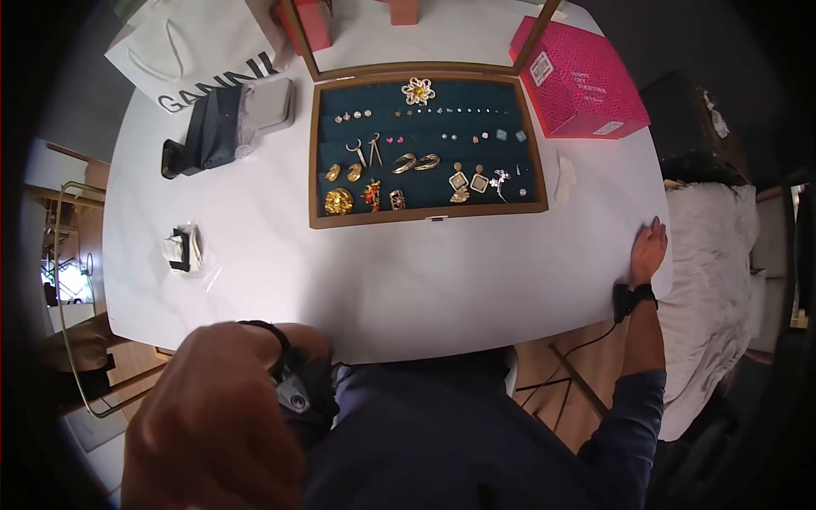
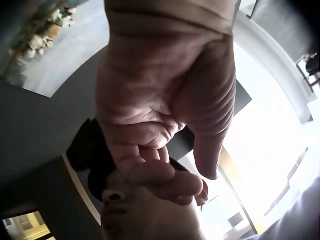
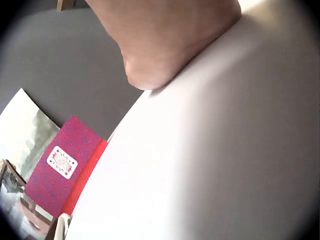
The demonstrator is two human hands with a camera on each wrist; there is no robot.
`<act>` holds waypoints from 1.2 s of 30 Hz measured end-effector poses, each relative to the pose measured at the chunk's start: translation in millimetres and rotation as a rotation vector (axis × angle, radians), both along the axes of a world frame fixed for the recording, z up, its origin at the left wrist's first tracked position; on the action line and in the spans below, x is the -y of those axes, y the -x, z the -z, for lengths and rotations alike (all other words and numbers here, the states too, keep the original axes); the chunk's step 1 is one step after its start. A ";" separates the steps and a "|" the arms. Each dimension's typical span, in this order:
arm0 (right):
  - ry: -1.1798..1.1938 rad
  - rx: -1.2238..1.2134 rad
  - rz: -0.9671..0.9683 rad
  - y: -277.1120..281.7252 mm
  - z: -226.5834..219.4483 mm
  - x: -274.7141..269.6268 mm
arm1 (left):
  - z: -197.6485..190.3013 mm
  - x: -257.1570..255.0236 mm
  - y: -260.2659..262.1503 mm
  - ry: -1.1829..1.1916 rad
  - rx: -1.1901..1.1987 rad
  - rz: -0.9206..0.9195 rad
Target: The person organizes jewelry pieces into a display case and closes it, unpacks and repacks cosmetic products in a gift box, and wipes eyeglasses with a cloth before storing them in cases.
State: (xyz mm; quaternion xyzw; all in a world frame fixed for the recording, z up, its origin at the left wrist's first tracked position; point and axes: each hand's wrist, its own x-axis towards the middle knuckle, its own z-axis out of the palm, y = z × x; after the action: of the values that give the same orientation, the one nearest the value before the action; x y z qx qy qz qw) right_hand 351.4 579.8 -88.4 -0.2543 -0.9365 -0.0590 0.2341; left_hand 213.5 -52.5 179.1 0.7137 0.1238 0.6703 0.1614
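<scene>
My left hand (image 1: 212,416) is raised close to the camera at the lower left of the head view. The left wrist view shows its palm (image 2: 150,95) with the fingers loosely bent and nothing held, in front of a person's face. At the right edge of the white table (image 1: 442,289) rests my right hand (image 1: 650,251), its fingers relaxed and holding nothing. A wooden jewellery case (image 1: 374,220) with its glass lid raised stands mid-table. On its dark green lining sit several earrings (image 1: 405,162), a flower brooch (image 1: 417,91) and a gold ornament (image 1: 338,201).
A pink box (image 1: 585,85) stands at the back right, near a white strip (image 1: 565,177). At the back left are a white paper bag (image 1: 187,51), a black case (image 1: 212,127) and a grey box (image 1: 272,104). A small plastic-wrapped bundle (image 1: 183,248) lies at the left.
</scene>
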 end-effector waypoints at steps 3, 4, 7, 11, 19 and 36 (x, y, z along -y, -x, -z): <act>0.014 0.028 0.012 1.6 -9.9 8.5 | -22.0 -7.3 -7.6 0.248 -0.072 -0.155; 0.014 0.035 0.012 3.2 -10.6 6.8 | -18.9 -9.8 -7.2 0.221 -0.054 -0.152; -0.002 0.036 0.054 6.9 1.9 -11.6 | -15.5 -10.7 -7.4 0.171 -0.009 -0.169; 0.013 0.049 0.177 -4.7 22.2 -47.1 | -14.1 -2.1 -6.7 0.128 0.029 -0.224; 0.066 0.106 0.304 -3.8 17.0 -39.9 | -6.0 -0.3 -3.7 -0.013 0.103 -0.287; -0.027 0.095 0.125 -12.4 22.9 -59.0 | 173.6 7.1 181.4 -2.789 1.256 3.360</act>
State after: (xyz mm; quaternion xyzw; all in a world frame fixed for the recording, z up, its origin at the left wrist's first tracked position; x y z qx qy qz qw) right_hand 363.8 638.8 -111.3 -0.3059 -0.9280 -0.0980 0.1888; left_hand 32.1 -59.5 5.5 0.4562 0.8317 0.3147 0.0339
